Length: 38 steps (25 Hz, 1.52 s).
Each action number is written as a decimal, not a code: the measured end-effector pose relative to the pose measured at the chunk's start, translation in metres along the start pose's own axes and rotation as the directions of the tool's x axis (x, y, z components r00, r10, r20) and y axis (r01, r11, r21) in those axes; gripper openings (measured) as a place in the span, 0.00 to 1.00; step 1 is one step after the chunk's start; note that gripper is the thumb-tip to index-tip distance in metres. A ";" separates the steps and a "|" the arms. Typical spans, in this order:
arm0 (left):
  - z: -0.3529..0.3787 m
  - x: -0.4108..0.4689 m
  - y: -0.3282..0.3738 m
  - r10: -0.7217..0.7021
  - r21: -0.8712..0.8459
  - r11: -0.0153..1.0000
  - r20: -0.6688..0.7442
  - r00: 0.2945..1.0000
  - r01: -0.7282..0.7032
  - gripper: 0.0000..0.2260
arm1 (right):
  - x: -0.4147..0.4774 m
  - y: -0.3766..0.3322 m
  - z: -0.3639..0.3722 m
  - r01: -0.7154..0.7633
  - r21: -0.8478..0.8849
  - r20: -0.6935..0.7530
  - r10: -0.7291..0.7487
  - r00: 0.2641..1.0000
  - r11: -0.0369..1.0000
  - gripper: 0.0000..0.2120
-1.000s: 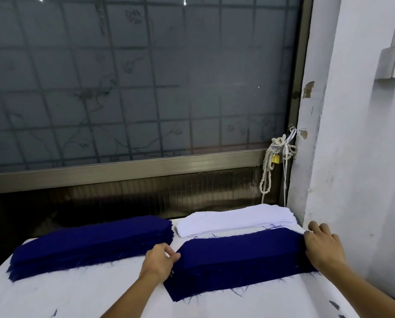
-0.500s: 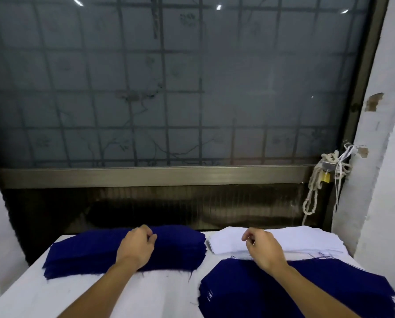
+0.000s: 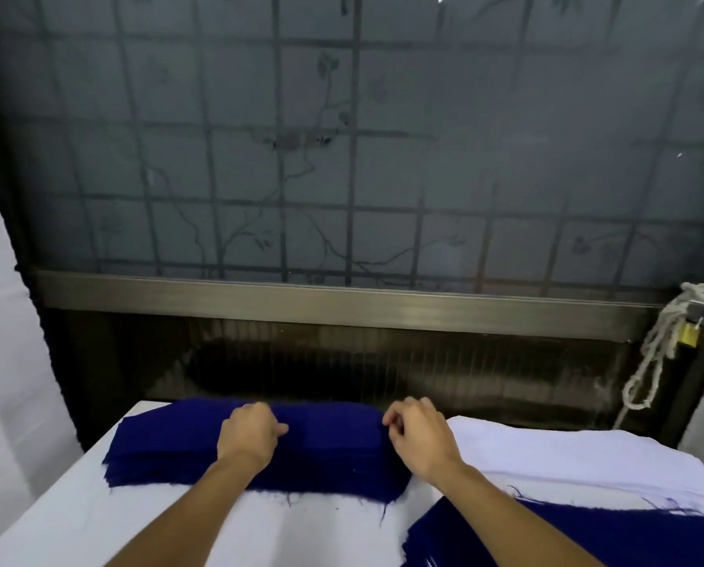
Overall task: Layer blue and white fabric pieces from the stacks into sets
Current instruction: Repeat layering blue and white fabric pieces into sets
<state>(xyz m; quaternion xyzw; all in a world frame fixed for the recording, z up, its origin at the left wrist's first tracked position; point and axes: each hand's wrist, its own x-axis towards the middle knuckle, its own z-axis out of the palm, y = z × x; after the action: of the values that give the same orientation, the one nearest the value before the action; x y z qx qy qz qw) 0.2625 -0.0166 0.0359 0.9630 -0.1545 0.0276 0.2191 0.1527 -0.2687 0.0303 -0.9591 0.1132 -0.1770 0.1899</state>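
A thick stack of dark blue fabric pieces point(image 3: 325, 460) lies at the far side of the white table. My left hand point(image 3: 248, 437) rests on its top near the middle, fingertips pinched together on the top layer. At the stack's right end, my right hand point(image 3: 419, 437) has its fingers curled onto the top layer's edge. A stack of white fabric pieces point(image 3: 579, 460) lies to the right. A second blue stack point(image 3: 612, 538) sits at the near right, partly hidden by my right forearm.
The white table point(image 3: 96, 521) ends at a dark window frame point(image 3: 342, 304) with frosted glass behind the stacks. A knotted white rope with a brass padlock point(image 3: 688, 333) hangs at the far right. White walls flank both sides.
My right hand has moved left from the white stack to the right end of the far blue stack. My left hand stays on that blue stack. My view has shifted left and closer.
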 end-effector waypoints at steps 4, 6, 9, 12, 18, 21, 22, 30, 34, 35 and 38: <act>-0.003 0.003 -0.009 0.196 0.110 0.973 0.076 0.978 -0.203 0.05 | 0.014 -0.020 0.014 0.107 -0.050 0.014 -0.107 0.994 0.993 0.15; -0.004 0.003 -0.016 0.284 0.079 0.952 0.144 0.948 -0.297 0.05 | 0.021 -0.031 0.019 0.141 -0.029 0.062 -0.139 0.988 0.990 0.23; -0.007 0.004 -0.020 0.328 -0.021 0.944 0.206 0.922 -0.331 0.06 | 0.027 -0.048 0.028 0.177 0.008 0.184 -0.176 0.967 0.984 0.32; -0.008 0.003 -0.011 0.373 -0.066 0.928 0.201 0.906 -0.367 0.07 | 0.033 -0.057 0.032 0.218 -0.022 0.164 -0.211 0.964 0.976 0.24; -0.019 -0.001 0.021 0.397 -0.189 0.910 0.136 0.908 -0.370 0.13 | 0.030 -0.064 0.016 0.279 0.070 0.069 -0.284 0.956 0.958 0.09; -0.030 -0.004 0.027 0.367 -0.061 0.930 0.113 0.923 -0.362 0.06 | 0.023 -0.055 -0.001 0.205 0.155 0.086 -0.220 0.972 0.966 0.05; -0.035 -0.005 0.024 0.341 -0.005 0.939 0.102 0.934 -0.343 0.07 | 0.020 -0.049 -0.008 0.177 0.167 0.095 -0.194 0.976 0.970 0.04; -0.081 -0.022 -0.009 0.207 -0.031 0.978 0.132 0.969 -0.205 0.13 | -0.019 -0.009 -0.067 -0.028 0.214 0.029 0.022 0.999 0.976 0.03; -0.101 -0.047 -0.022 0.223 -0.245 0.955 0.210 0.952 -0.170 0.15 | -0.048 0.012 -0.098 -0.133 0.289 0.057 0.121 0.991 0.948 0.01; -0.103 -0.053 -0.024 0.210 -0.317 0.939 0.213 0.954 -0.136 0.16 | -0.054 0.017 -0.105 -0.158 0.315 0.070 0.144 0.987 0.936 0.02; -0.101 -0.069 -0.027 0.054 -0.538 0.842 0.178 0.982 0.051 0.11 | -0.075 0.027 -0.125 -0.244 0.391 0.109 0.219 0.970 0.888 0.04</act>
<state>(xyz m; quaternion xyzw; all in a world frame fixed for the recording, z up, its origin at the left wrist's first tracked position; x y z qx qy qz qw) 0.2068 0.0696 0.1074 0.8604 -0.1766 -0.1071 0.4658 0.0324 -0.3125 0.1049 -0.8843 0.1821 -0.1427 0.4055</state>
